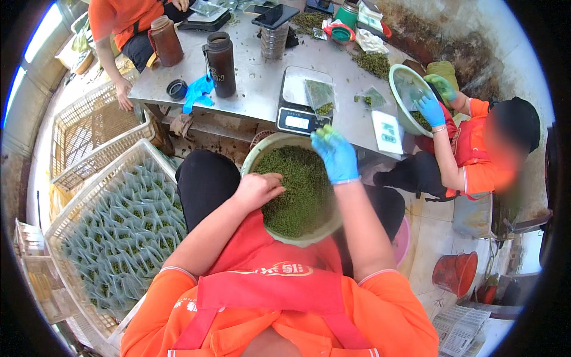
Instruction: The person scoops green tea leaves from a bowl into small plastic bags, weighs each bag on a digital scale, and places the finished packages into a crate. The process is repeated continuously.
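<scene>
A round pale green basin (335, 222) of small green peppercorn-like berries (296, 196) rests on my lap. My bare left hand (261, 191) lies over the basin's left side, fingers loosely bent at the berries; whether it grips any is hidden. My right hand (335, 154), in a blue glove with green-stained fingertips, is raised over the basin's upper right rim, just below the scale; its fingers are bunched and their contents cannot be made out. On the digital scale (295, 85) lies a clear plastic bag (318, 96) with some berries in it. The scale stands at the steel table's near edge.
A crate (163, 156) of filled clear bags (129, 232) stands at left, beside another crate (102, 129). Bottles (219, 64), a blue glove (197, 93) and a printed card (387, 132) lie on the table (254, 105). A co-worker (473, 147) at right handles another basin (395, 85).
</scene>
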`<state>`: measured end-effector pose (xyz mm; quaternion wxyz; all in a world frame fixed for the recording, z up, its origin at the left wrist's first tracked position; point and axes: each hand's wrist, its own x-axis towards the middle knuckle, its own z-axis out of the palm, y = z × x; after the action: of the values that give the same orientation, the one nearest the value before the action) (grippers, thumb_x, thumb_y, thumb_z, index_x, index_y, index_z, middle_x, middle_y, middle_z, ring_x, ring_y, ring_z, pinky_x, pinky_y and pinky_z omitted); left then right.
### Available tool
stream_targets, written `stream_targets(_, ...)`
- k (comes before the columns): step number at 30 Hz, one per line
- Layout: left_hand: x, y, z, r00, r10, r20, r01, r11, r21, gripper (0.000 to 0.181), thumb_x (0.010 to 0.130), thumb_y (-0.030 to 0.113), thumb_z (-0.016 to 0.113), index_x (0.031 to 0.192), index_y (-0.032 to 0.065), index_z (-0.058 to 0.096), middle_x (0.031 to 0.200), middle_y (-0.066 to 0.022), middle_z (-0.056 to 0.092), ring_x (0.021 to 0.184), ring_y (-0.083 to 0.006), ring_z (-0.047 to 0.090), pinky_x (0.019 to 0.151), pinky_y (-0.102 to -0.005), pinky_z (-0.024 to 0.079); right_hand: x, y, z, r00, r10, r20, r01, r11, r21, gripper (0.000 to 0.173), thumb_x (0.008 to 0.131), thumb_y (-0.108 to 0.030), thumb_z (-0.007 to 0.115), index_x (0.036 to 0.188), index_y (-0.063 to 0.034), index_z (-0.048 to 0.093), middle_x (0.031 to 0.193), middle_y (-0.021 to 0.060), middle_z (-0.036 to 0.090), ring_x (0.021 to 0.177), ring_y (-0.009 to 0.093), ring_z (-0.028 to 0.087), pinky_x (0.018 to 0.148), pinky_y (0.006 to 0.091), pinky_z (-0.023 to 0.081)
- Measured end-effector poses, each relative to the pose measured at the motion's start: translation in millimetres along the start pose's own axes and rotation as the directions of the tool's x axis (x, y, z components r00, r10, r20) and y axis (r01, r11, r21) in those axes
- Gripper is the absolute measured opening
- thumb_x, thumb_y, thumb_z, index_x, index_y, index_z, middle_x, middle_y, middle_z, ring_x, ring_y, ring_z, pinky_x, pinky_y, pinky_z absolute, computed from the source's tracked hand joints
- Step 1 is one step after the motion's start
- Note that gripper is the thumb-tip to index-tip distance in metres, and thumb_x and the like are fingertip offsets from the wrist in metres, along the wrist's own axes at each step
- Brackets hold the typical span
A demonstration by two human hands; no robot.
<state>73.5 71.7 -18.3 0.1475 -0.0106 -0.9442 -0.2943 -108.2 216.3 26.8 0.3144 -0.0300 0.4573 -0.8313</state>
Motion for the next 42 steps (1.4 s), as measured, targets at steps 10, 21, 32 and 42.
stream_targets(10, 60, -65, -63, 0.853, -0.403, -0.332, 0.378, 0.915, -0.138, 0.026, 0.081, 0.026, 0.062, 0.103, 0.0126, 0.059, 0.084, -0.0081, 0.066, 0.072, -0.0227, 0.064, 0.065, -0.0323, 0.05, 12, 14, 1, 0.616, -0.615, 0.493, 0.525, -0.147, -0.838, 0.038, 0.087, -0.018, 0.053, 0.123, -0.0067, 0.05, 0.125, 0.0165, 0.05, 0.099, 0.033, 0.058, 0.078, 0.0384, 0.049)
stream_targets(21, 66, -59, -46, 0.857, -0.071, -0.51, 0.199, 0.959, 0.201, 0.038, 0.073, 0.025, 0.069, 0.106, 0.0094, 0.057, 0.101, -0.0099, 0.063, 0.098, -0.0265, 0.058, 0.086, -0.0388, 0.043, 59, -31, 80, 0.824, -0.169, 0.541, 0.361, -0.578, -0.731, 0.023, 0.086, -0.021, 0.049, 0.105, -0.0182, 0.061, 0.115, 0.0114, 0.055, 0.078, 0.032, 0.061, 0.065, 0.0407, 0.05)
stream_targets(32, 66, -65, -30, 0.876, -0.247, -0.414, 0.339, 0.926, 0.166, 0.053, 0.067, 0.024, 0.067, 0.115, 0.0116, 0.049, 0.08, -0.0126, 0.064, 0.07, -0.0315, 0.062, 0.061, -0.0406, 0.048, 39, 47, 107, 0.768, 0.083, 0.635, 0.591, -0.472, -0.654, 0.024, 0.079, -0.013, 0.047, 0.1, -0.0114, 0.058, 0.102, 0.0114, 0.059, 0.077, 0.03, 0.062, 0.062, 0.0421, 0.049)
stream_targets(42, 69, -54, -35, 0.908, -0.079, -0.411, 0.178, 0.962, 0.209, 0.057, 0.07, 0.023, 0.064, 0.123, 0.0134, 0.046, 0.08, -0.0147, 0.062, 0.067, -0.0332, 0.061, 0.058, -0.0422, 0.047, 20, 35, 100, 0.803, 0.166, 0.572, 0.591, -0.341, -0.731, 0.026, 0.082, -0.016, 0.047, 0.107, -0.0111, 0.054, 0.114, 0.0157, 0.051, 0.083, 0.033, 0.061, 0.065, 0.0441, 0.051)
